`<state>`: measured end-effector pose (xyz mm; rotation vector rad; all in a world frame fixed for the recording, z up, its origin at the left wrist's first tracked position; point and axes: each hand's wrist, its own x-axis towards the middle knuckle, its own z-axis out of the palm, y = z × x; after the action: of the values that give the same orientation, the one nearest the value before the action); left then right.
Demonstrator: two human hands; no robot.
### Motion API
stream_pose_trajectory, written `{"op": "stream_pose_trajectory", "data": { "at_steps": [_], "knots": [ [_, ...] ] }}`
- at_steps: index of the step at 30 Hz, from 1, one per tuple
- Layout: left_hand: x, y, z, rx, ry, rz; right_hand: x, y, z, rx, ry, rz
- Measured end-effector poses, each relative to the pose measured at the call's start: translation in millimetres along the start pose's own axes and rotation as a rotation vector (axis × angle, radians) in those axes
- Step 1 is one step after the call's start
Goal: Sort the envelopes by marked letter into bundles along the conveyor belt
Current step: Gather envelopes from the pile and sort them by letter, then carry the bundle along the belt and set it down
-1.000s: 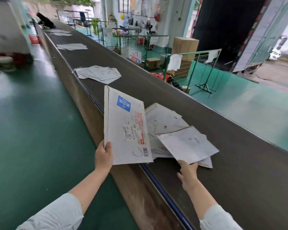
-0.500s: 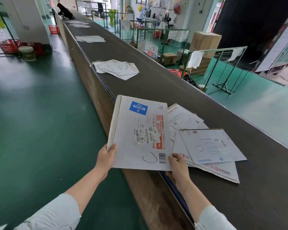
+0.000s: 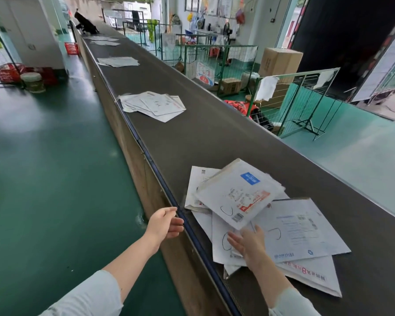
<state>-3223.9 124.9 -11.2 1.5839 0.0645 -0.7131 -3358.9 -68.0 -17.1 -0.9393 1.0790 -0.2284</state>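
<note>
A white envelope with a blue label and a hand-drawn C (image 3: 237, 195) lies on top of the near bundle of envelopes (image 3: 301, 233) on the dark conveyor belt (image 3: 214, 133). Other envelopes in this bundle also show a C. My right hand (image 3: 249, 245) lies flat with straight fingers on the bundle, just below the top envelope. Holding nothing, my left hand (image 3: 164, 223) hovers by the belt's blue near edge with relaxed fingers.
Further bundles lie along the belt: one in the middle (image 3: 153, 104), one farther (image 3: 118, 61), more at the far end (image 3: 103, 41). A black bag (image 3: 86, 25) sits at the far end. Green wire fencing (image 3: 294, 99) and cardboard boxes (image 3: 279, 61) stand beyond the belt.
The blue-label envelope left both hands and now lies on the near bundle. My left hand came away empty. My right hand moved onto the pile.
</note>
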Motion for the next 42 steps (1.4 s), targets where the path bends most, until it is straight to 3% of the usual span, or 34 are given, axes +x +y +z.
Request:
{"op": "stream_pose_trajectory", "data": {
  "at_steps": [6, 14, 22, 32, 42],
  "knots": [
    [28.4, 14.5, 0.2, -0.001, 0.014, -0.079, 39.9, -5.8, 41.0, -0.278, -0.101, 0.041],
    [81.6, 45.4, -52.8, -0.078, 0.131, -0.083, 77.8, -26.2, 133.3, -0.465, -0.286, 0.022],
    [171.0, 100.2, -161.6, -0.175, 0.24, -0.061, 124.3, -43.4, 314.9, -0.593, -0.43, -0.054],
    [333.9, 204.9, -371.4, -0.178, 0.389, -0.032, 192.1, -75.5, 604.9, -0.814, -0.544, -0.29],
    [509.9, 273.4, -485.3, -0.225, 0.418, -0.109, 315.7, -102.7, 812.3, -0.816, -0.564, -0.233]
  ]
}}
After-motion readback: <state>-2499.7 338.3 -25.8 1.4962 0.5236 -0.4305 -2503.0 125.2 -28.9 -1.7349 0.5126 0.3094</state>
